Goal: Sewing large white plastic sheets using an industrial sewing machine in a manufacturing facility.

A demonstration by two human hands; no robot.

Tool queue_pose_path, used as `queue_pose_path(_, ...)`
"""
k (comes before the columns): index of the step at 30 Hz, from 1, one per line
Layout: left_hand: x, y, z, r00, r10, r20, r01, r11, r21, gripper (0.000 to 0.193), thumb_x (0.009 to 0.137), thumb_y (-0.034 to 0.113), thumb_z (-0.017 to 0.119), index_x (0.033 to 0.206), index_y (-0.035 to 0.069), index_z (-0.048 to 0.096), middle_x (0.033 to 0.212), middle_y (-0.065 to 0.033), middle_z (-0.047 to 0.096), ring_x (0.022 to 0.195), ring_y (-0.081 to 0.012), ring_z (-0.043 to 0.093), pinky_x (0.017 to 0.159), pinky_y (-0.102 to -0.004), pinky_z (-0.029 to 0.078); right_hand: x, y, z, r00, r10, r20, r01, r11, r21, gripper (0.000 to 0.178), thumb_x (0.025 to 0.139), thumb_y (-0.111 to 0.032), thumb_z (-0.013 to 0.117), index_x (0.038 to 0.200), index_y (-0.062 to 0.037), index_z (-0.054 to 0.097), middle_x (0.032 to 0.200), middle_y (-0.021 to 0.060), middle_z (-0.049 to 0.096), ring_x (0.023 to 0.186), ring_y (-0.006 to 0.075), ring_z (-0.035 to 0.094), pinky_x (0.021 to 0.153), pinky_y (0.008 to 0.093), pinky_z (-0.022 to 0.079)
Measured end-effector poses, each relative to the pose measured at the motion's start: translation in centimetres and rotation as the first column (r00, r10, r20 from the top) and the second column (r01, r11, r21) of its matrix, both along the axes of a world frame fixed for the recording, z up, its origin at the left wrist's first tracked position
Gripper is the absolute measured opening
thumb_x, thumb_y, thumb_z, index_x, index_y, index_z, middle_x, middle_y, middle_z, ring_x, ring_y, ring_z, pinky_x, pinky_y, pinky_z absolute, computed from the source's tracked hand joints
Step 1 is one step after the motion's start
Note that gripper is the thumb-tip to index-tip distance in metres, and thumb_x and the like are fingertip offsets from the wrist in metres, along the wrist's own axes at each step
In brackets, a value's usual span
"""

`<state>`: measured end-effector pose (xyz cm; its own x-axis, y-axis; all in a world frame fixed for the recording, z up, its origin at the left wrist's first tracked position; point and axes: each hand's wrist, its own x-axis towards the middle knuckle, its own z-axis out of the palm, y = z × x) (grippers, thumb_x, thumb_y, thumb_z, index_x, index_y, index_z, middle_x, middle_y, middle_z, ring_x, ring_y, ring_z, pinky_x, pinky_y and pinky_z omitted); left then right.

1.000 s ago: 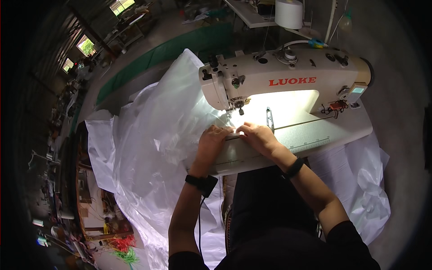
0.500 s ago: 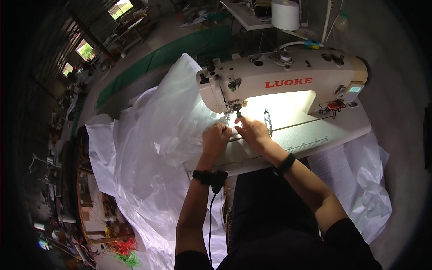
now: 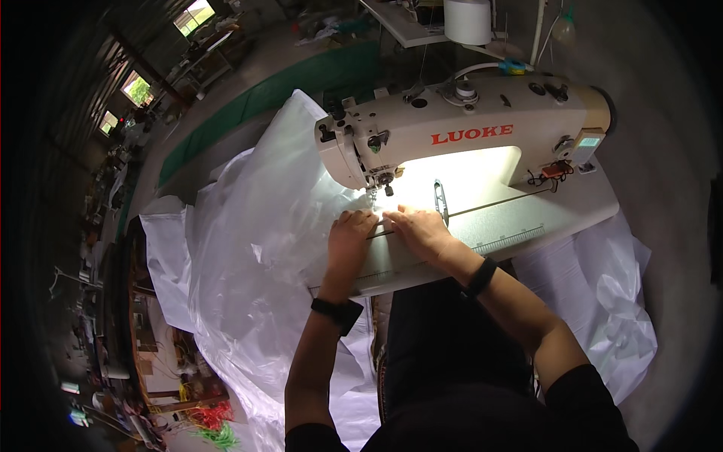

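A white sewing machine (image 3: 482,124) stands in front of me, its lamp lighting the needle area (image 3: 373,197). A large translucent white sheet (image 3: 248,218) spreads left of the machine head and reaches its bed. My left hand (image 3: 352,239) has curled fingers on the sheet's edge just before the presser foot. Close beside it, my right hand (image 3: 423,232) lies low over the bed, fingertips drawn together near the needle. Whatever those fingertips pinch is too small to make out. Thread snips (image 3: 440,203) lie on the bed right of the needle.
More white sheet (image 3: 584,279) hangs right of the bed. A white thread cone (image 3: 467,22) stands behind the machine. At lower left are a wooden frame (image 3: 177,405) and red and green strands (image 3: 215,418). A green strip (image 3: 263,109) runs along the floor behind.
My right hand has come down from the part beside the needle to the bed. My left hand stays at the sheet's edge. The whole view has shifted slightly.
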<state>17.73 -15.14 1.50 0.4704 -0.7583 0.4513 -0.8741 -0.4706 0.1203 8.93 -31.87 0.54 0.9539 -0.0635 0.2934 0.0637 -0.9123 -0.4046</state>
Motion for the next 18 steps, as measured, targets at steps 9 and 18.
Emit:
queue_pose_path(9, 1.3, 0.7, 0.7, 0.992, -0.057, -0.116, 0.056, 0.998, -0.011, 0.037, 0.074, -0.001, 0.061, 0.11, 0.006, 0.069, 0.115, -0.0086, 0.067, 0.104, -0.0293, 0.06, 0.093, -0.0373, 0.05, 1.4, -0.2, 1.4, 0.991, 0.003, -0.136, 0.006, 0.998, 0.068, 0.023, 0.092, -0.019, 0.049, 0.104, -0.0147, 0.068, 0.09, 0.0107, 0.07, 0.083, 0.0288, 0.07, 0.069, 0.0414, 0.056)
queue_pose_path(18, 2.4, 0.1, 0.1, 0.995, -0.064, -0.079, 0.062, 0.998, -0.029, 0.042, 0.074, -0.003, 0.058, 0.115, 0.005, 0.065, 0.122, -0.0092, 0.065, 0.106, -0.0306, 0.059, 0.097, -0.0381, 0.048, 3.1, -0.9, 0.9, 0.986, -0.05, -0.157, 0.066, 0.993, 0.102, 0.026, 0.094, -0.023, 0.053, 0.111, -0.0132, 0.069, 0.088, 0.0154, 0.071, 0.08, 0.0311, 0.071, 0.071, 0.0396, 0.056)
